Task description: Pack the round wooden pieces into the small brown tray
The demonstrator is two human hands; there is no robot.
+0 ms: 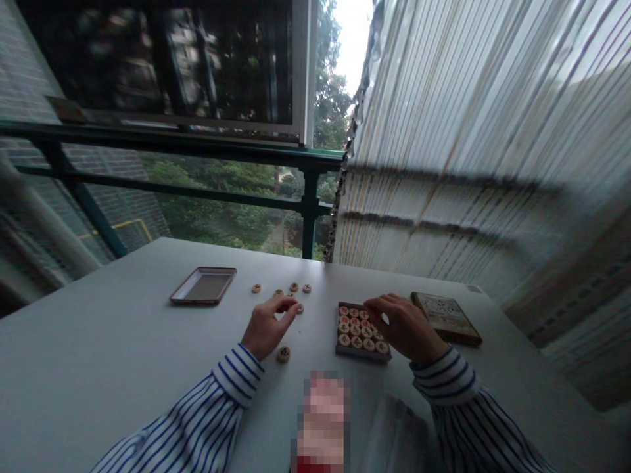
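Observation:
My left hand (269,324) is over the white table, thumb and index finger pinched together. A round wooden xiangqi piece (300,309) shows right at those fingertips. Several more pieces lie just beyond, among them one piece (307,288) to the right and another piece (256,288) to the left. Nearer me, by the wrist, rests a single piece (283,354). My right hand (401,323) reaches over a shallow grey box (362,355) filled with rows of pieces marked in red and black. Its fingers are curled together at the box's far right part; what they hold is hidden.
An open tray-like lid (196,301) lies on the table (148,348) at the left. A flat printed box cover (447,316) sits right of my right hand. Behind the table's far edge runs a green railing (309,203), with a sheer curtain (434,131) hanging at the right.

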